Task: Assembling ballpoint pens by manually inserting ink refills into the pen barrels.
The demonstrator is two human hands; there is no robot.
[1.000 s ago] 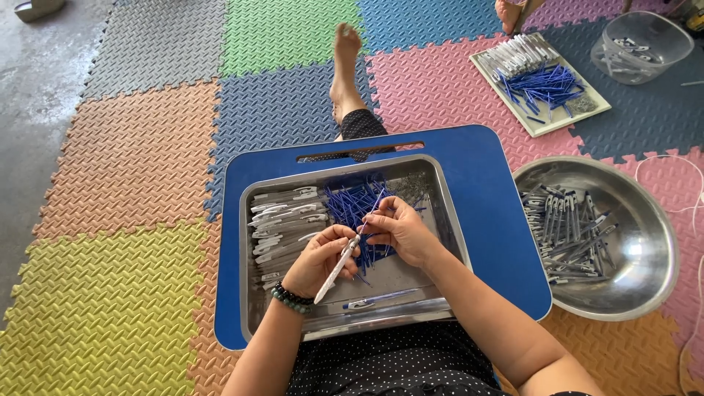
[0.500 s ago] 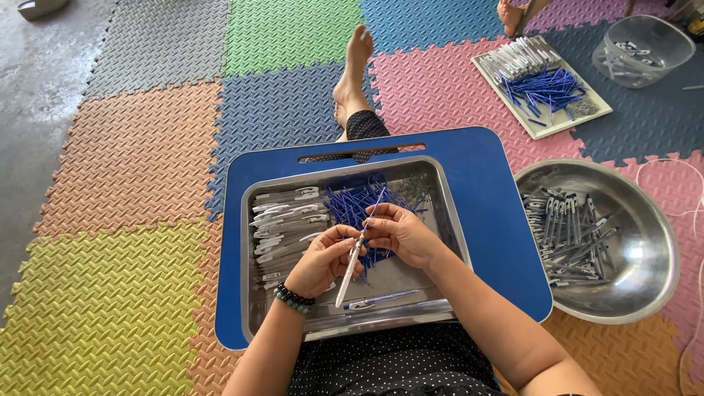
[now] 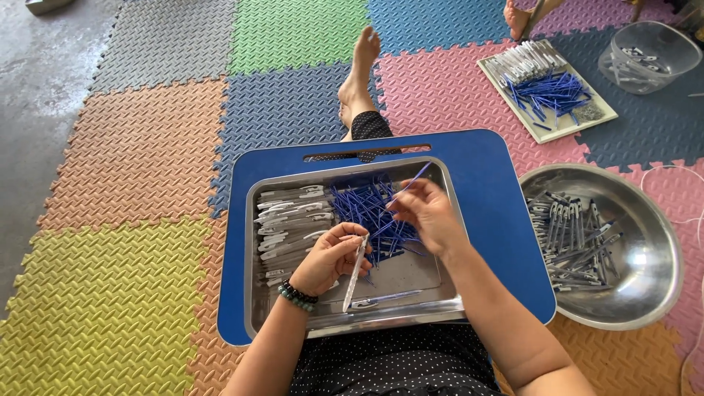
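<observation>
My left hand (image 3: 331, 258) grips a white pen barrel (image 3: 356, 271), fingers closed around its upper end, the barrel slanting down toward my lap over the steel tray (image 3: 381, 312). My right hand (image 3: 429, 216) pinches a thin blue refill (image 3: 411, 182) between thumb and fingertips, and it angles up and away to the right, clear of the barrel, the two not touching. Under both hands sits that rectangular metal tray, resting on a blue lap table (image 3: 506, 242) with a slot handle at its far edge. In the tray's left part lies a stack of white pen barrels (image 3: 290, 224), side by side; in the middle, a loose heap of blue refills (image 3: 367, 213) spreads under my right hand; near the front edge one assembled pen (image 3: 385, 298) lies alone. To my right, just beside the lap table, a round steel bowl (image 3: 656, 257) holds a pile of finished pens (image 3: 576, 238). Further off on the pink foam mat (image 3: 440, 88), a flat white tray (image 3: 579, 121) carries more barrels and blue refills, and a clear plastic tub (image 3: 649, 55) stands beyond it on a dark blue tile. My bare foot (image 3: 359, 73) stretches out ahead across the coloured mats.
</observation>
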